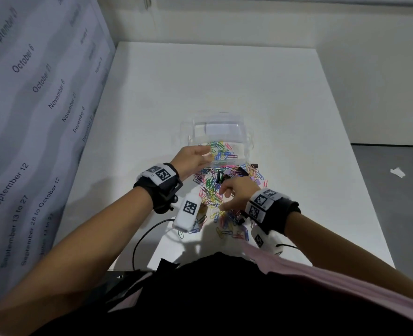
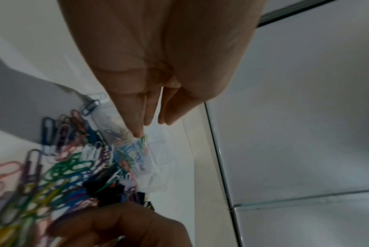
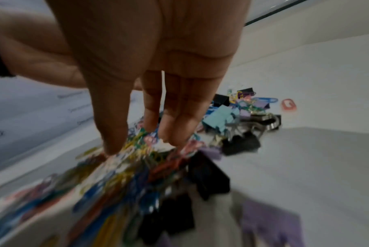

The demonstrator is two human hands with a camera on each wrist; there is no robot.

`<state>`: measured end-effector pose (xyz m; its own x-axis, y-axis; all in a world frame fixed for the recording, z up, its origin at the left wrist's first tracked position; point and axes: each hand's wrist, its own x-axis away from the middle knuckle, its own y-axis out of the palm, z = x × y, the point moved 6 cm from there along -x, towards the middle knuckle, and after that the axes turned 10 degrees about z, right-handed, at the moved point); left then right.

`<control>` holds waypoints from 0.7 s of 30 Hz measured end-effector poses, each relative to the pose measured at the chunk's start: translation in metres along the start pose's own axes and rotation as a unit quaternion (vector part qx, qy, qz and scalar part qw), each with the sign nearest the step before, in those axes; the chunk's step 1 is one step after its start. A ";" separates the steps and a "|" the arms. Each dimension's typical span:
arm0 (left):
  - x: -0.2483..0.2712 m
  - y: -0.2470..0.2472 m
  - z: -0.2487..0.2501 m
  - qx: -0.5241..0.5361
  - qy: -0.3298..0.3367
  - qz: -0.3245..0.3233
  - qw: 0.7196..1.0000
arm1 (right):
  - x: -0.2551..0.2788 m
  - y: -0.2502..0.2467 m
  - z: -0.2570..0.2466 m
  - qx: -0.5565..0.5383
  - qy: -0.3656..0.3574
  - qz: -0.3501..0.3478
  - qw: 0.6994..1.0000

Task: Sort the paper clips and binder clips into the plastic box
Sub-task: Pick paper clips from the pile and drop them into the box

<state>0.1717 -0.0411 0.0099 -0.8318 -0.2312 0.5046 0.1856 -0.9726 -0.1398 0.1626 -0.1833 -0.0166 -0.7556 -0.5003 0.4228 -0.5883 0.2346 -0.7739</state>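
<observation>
One clear plastic box (image 1: 216, 137) stands near the middle of the white table (image 1: 285, 105), open at the top. Its near compartment holds a layer of coloured paper clips (image 1: 221, 150); they are too many and too tangled to count. The far compartment shows only a pale patch; whether it is a label cannot be told.

At 6 o'clock from the box lies one loose pile (image 1: 212, 190) of coloured paper clips mixed with binder clips (image 1: 239, 171). In the right wrist view several black, some purple and one light blue binder clip (image 3: 218, 117) can be seen, but blur prevents an exact count.

The left hand (image 1: 193, 158) is at the box's 8 o'clock edge, fingers straight and apart, holding nothing. The right hand (image 1: 237, 192) is over the pile with fingers (image 3: 114, 120) stretched down, the tips touching the clips; nothing is pinched.

The sheet (image 1: 30, 117) at 9 o'clock carries printed dates: "October 6", "November 21", "September 13 to 27", "September 28 to October 12". One paper scrap (image 1: 398, 172) lies at 3 o'clock.
</observation>
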 end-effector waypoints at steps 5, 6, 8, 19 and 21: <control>0.008 -0.007 -0.019 -0.091 0.063 -0.005 0.994 | 0.001 0.020 -0.005 0.070 -0.031 -0.019 0.997; 0.010 -0.006 -0.023 -0.118 0.068 -0.013 0.991 | 0.002 0.019 -0.005 0.058 -0.029 -0.013 0.998; 0.012 -0.005 -0.035 -0.211 0.080 -0.037 0.974 | 0.002 0.016 -0.005 0.032 -0.016 0.000 0.999; 0.018 0.002 -0.054 -0.454 0.177 -0.064 0.871 | -0.007 -0.039 0.006 -0.098 0.036 0.140 0.985; 0.017 0.001 -0.054 -0.458 0.176 -0.060 0.869 | -0.013 -0.059 0.004 -0.096 0.033 0.179 0.979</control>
<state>0.1291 -0.0449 -0.0278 -0.9549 0.0493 0.2927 -0.2739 -0.5258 -0.8053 0.2080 -0.1946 0.0215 -0.9368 -0.3030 0.1750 -0.3202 0.5407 -0.7779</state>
